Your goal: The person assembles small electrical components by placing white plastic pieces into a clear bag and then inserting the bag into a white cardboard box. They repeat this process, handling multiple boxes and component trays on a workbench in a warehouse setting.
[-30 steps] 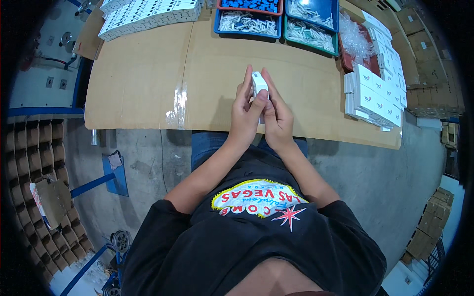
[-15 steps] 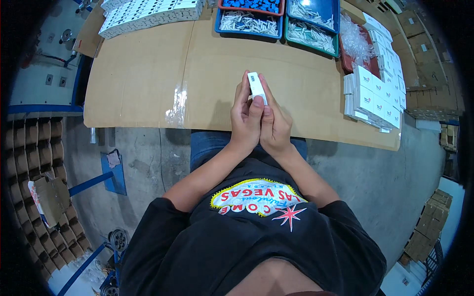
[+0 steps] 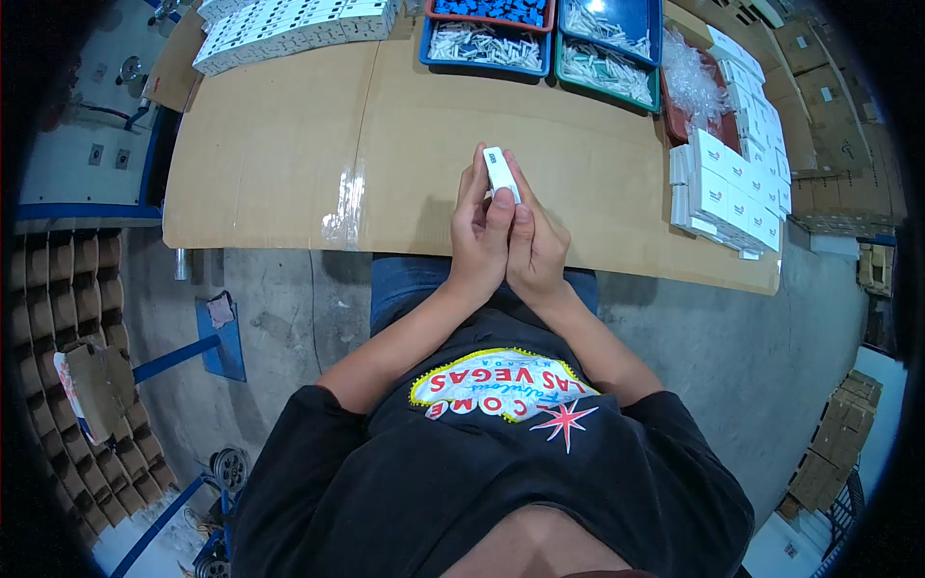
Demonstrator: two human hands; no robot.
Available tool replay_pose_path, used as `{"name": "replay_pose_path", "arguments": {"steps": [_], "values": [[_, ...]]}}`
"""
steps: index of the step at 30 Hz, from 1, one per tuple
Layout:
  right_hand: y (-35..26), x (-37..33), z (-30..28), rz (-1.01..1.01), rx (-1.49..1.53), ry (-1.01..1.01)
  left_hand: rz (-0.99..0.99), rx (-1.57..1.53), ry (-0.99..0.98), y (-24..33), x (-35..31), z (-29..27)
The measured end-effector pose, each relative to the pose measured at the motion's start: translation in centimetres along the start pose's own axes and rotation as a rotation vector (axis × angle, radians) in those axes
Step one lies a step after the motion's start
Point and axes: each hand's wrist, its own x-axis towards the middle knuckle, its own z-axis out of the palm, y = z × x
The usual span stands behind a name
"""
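Observation:
Between my palms, above the near edge of the cardboard-covered table (image 3: pixel 270 183), is a small white box (image 3: pixel 500 170) with a dark printed mark near its far end. My left hand (image 3: pixel 476 223) closes on its left side and my right hand (image 3: pixel 540 236) on its right. Both thumbs lie side by side at the box's near end. The fingers point away from me and hide the box's sides and underside.
Rows of white boxes (image 3: pixel 294 39) stand at the far left. Trays of thin white pieces (image 3: pixel 487 46) and a tray of blue pieces (image 3: pixel 491 10) sit at the back. Clear plastic (image 3: pixel 692 82) fills a red tray on the right, beside stacked white boxes (image 3: pixel 727 188).
The white box has tipped slightly, and its far end sits a little nearer to me. My hands keep almost the same place and hold.

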Motion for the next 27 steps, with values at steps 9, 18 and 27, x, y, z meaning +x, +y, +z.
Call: {"name": "replay_pose_path", "arguments": {"steps": [9, 18, 27], "values": [[0.8, 1.4, -1.3, 0.253, 0.242, -0.103, -0.374, -0.244, 0.128, 0.5, 1.7, -0.5], [1.7, 1.8, -3.4, 0.158, 0.030, -0.350, -0.815, -0.507, -0.026, 2.1, 2.6, -2.5], [3.4, 2.1, -3.7, 0.239, 0.099, -0.286, -0.475, -0.139, -0.035, -1.3, 2.1, -2.3]]}}
